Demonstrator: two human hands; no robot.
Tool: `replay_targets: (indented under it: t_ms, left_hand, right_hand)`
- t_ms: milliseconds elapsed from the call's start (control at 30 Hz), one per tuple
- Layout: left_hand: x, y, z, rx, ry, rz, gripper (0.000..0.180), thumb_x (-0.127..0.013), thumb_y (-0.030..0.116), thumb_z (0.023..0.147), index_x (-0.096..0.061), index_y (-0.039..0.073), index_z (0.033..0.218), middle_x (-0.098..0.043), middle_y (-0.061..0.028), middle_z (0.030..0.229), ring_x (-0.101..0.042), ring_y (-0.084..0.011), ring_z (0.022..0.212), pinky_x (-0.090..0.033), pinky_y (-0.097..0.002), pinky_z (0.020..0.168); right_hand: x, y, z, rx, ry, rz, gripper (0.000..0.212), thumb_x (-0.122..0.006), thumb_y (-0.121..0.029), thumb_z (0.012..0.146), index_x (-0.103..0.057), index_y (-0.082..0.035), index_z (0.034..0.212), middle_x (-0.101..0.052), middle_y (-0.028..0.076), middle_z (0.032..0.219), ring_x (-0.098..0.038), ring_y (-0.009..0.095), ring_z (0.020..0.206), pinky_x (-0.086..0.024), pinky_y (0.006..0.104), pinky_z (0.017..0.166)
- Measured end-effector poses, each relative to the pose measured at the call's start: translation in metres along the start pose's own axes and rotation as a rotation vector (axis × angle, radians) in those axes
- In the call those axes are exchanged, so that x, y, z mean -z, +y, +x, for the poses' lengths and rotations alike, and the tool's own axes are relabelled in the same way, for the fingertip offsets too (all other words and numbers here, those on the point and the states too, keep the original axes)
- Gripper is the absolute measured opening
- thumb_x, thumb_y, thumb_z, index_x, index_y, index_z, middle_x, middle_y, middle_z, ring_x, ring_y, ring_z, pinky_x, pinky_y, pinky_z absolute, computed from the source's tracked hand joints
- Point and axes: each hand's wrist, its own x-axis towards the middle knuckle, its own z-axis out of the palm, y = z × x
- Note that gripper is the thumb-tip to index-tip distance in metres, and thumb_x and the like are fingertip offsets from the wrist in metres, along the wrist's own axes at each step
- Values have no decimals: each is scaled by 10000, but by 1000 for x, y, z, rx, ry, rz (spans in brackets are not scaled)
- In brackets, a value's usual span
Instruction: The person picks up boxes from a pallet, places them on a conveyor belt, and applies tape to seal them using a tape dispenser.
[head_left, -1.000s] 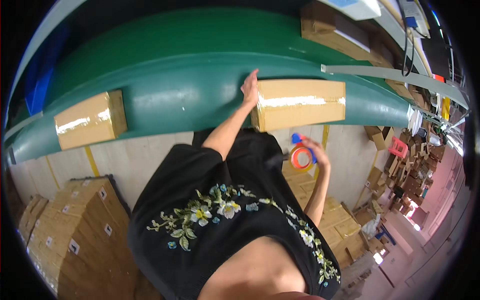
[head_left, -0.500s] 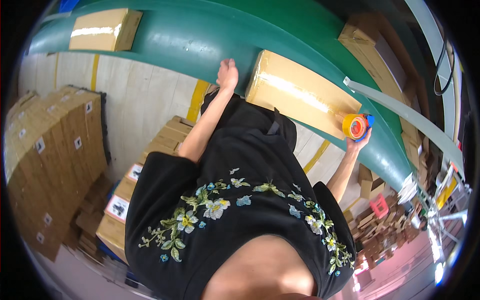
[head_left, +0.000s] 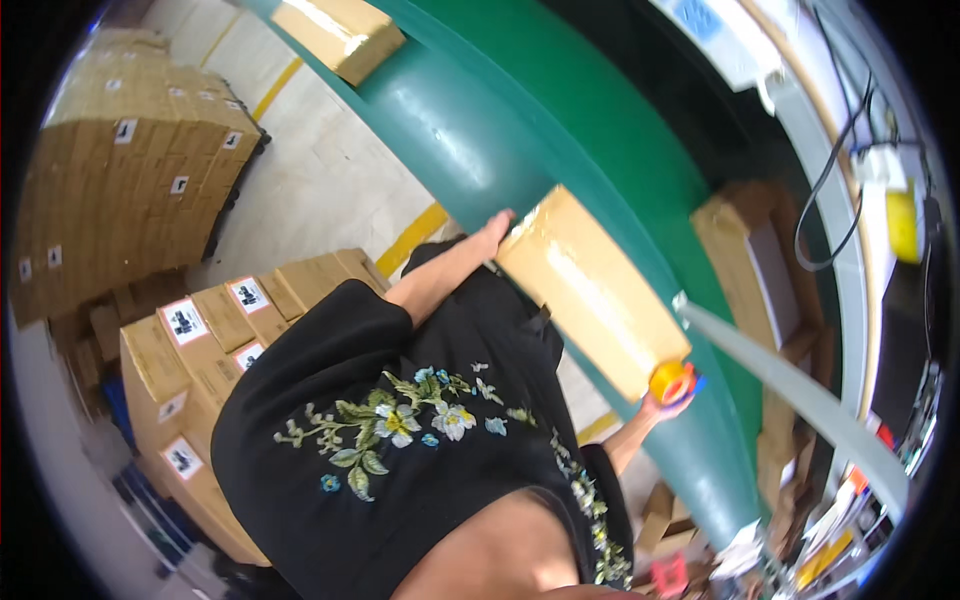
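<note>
A long brown cardboard box [head_left: 590, 300] lies on the green belt-like surface [head_left: 440, 130], shiny clear tape running along its top. My left hand [head_left: 492, 236] is at the box's far left end, its fingers stretched out and apparently against that end; it holds nothing. At the opposite end my right hand [head_left: 657, 408] is closed round a tape dispenser [head_left: 672, 382] with a yellow-orange roll and blue parts. The dispenser is right at the box's near right end; whether its tape touches the cardboard cannot be made out.
Another taped box [head_left: 345, 35] lies farther up the green surface. Labelled cartons [head_left: 200, 350] are stacked at my left, with a larger stack [head_left: 150, 170] beyond. A grey metal bar [head_left: 790, 380] slants across at right, near open cartons [head_left: 735, 240] and hanging black cables [head_left: 835, 200].
The view has turned, so the box now slants more. My left hand has come to the box's left end. The right hand still holds the tape dispenser at the other end.
</note>
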Motion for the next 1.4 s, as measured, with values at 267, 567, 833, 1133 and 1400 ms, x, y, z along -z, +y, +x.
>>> replay_targets:
  t_ms: [267,567,833,1133,1400]
  left_hand:
    - [-18,72,-72,-110,-50,614,541,-228,389,956,-457,43,1303,-489,-151,1316,-424,-274,1244,-342,-395,1017]
    - [71,351,-238,-628,-153,730,484,-279,296,979,-325,72,1405,-398,-96,1396,-389,-201,1256,-345,-367,1038]
    - [176,577,-323,-981,1441,1165,703,-285,603,900,-340,120,1408,-361,-213,1409,-335,-355,1309,-203,-507,1087]
    - [198,560,-190,-1094,1381,1162,763,-316,674,850,-237,215,1455,-123,-217,1506,-59,-447,1378,-201,-667,1007]
    - [189,569,-196,-910,1434,1401,699,-292,627,887,-255,211,1448,-161,-240,1489,-110,-458,1369,-134,-756,941]
  right_hand:
    - [-42,40,-4,45,40,121,644,-455,-551,852,-392,-161,1360,-453,29,1375,-478,265,1201,-463,528,818]
    - [-280,153,-41,-199,-229,313,660,-437,-564,861,-441,-95,1325,-526,84,1291,-521,306,1153,-441,505,940]
    - [-582,243,-131,-562,-381,154,563,-521,-521,836,-526,-67,1169,-609,89,1077,-609,252,939,-504,414,817]
    - [-346,292,-69,-421,-51,-341,337,-682,-137,786,-498,-52,1055,-618,81,958,-613,179,831,-524,318,727]
    - [-272,263,-51,-320,-151,-856,568,-688,-258,800,-497,56,1233,-610,184,1041,-618,256,888,-486,327,830]
